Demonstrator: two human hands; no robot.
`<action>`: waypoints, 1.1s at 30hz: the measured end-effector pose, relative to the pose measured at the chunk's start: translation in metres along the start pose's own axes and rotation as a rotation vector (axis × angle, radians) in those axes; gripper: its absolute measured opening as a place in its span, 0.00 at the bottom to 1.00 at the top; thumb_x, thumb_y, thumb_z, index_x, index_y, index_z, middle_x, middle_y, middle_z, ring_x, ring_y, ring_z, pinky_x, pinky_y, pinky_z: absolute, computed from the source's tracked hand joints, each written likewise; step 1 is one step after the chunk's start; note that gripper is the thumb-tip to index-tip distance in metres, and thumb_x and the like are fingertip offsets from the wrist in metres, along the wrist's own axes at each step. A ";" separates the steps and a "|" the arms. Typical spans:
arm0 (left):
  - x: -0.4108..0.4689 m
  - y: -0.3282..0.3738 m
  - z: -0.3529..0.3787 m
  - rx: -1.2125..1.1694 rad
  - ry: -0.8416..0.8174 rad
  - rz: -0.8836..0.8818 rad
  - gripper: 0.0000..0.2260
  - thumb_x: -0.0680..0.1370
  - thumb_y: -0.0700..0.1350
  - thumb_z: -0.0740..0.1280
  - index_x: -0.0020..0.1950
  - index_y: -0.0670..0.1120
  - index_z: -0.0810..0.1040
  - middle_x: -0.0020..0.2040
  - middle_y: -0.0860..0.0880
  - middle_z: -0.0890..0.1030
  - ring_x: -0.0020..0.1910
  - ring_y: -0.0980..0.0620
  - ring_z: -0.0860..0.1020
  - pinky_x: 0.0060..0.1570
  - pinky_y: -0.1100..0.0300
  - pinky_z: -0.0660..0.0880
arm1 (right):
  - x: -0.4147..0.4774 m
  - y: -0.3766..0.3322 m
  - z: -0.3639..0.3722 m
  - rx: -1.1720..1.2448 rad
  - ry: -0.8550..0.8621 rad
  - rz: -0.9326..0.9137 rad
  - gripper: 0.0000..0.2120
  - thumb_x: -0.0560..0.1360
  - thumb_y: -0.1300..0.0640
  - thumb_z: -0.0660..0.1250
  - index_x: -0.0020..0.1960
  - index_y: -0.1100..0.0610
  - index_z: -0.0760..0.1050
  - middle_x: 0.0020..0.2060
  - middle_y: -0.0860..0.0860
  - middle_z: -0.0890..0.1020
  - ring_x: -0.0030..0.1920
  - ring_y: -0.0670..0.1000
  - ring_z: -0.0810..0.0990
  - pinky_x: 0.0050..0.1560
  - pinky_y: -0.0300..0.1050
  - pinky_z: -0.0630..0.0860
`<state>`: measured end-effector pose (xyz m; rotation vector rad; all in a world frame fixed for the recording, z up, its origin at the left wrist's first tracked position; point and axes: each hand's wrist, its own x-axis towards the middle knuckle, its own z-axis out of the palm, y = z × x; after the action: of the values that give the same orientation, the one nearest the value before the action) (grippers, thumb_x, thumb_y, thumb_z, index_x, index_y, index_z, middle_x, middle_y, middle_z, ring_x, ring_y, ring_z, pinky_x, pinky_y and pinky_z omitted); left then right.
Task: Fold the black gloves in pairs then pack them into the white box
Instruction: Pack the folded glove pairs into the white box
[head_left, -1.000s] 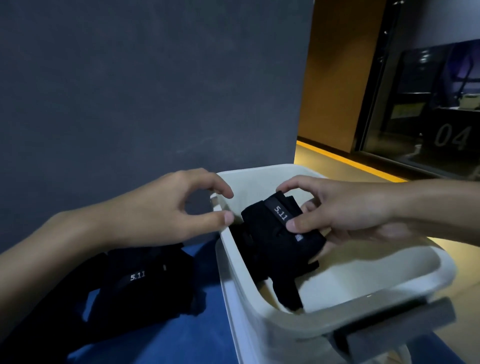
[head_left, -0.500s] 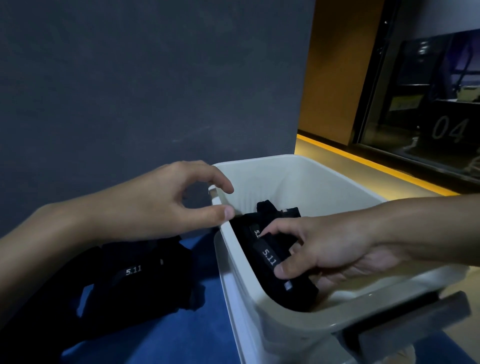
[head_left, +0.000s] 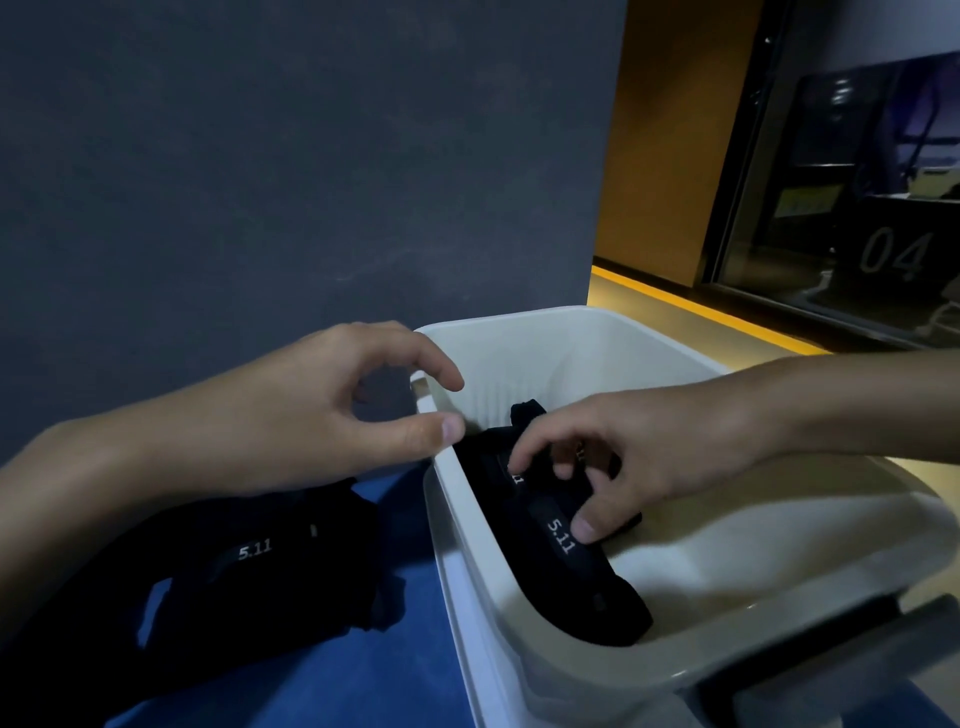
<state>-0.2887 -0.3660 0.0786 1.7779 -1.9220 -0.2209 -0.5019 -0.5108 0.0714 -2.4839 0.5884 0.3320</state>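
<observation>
A folded pair of black gloves with a "5.11" strap lies inside the white box, against its left wall. My right hand reaches into the box, fingers arched, with its fingertips and thumb resting on top of that pair. My left hand hovers at the box's left rim with loosely curled fingers and holds nothing; its thumb tip is right by the rim. More black gloves lie in a heap on the blue table, under my left forearm.
A dark grey partition rises just behind the table and box. A dark grey handle juts from the box's near right side. To the right lie an orange wall and a glass door marked "04".
My right hand lowered the folded pair from above the rim down into the box, and its grip has loosened to fingertips on top. My left hand stayed by the rim.
</observation>
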 end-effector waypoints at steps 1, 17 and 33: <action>0.000 0.000 0.000 -0.003 0.000 0.001 0.23 0.65 0.74 0.63 0.56 0.68 0.77 0.59 0.65 0.77 0.62 0.61 0.74 0.64 0.53 0.72 | 0.001 0.000 0.000 -0.048 -0.022 -0.021 0.29 0.70 0.53 0.76 0.66 0.38 0.69 0.52 0.49 0.77 0.43 0.47 0.81 0.51 0.46 0.79; -0.002 -0.002 0.003 -0.035 0.009 0.033 0.20 0.67 0.71 0.64 0.56 0.66 0.78 0.58 0.61 0.79 0.61 0.58 0.75 0.62 0.55 0.73 | 0.017 0.005 -0.001 -0.183 0.026 -0.155 0.35 0.69 0.50 0.76 0.72 0.43 0.66 0.51 0.33 0.70 0.49 0.27 0.71 0.48 0.21 0.67; -0.002 -0.004 0.003 -0.022 0.017 0.023 0.22 0.65 0.73 0.64 0.56 0.68 0.77 0.59 0.63 0.79 0.63 0.58 0.75 0.63 0.55 0.73 | 0.038 0.031 -0.013 -0.419 -0.004 0.077 0.39 0.66 0.54 0.79 0.72 0.47 0.62 0.61 0.47 0.73 0.61 0.51 0.73 0.62 0.48 0.72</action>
<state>-0.2861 -0.3655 0.0739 1.7374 -1.9198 -0.2169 -0.4815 -0.5540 0.0541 -2.8619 0.6708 0.5368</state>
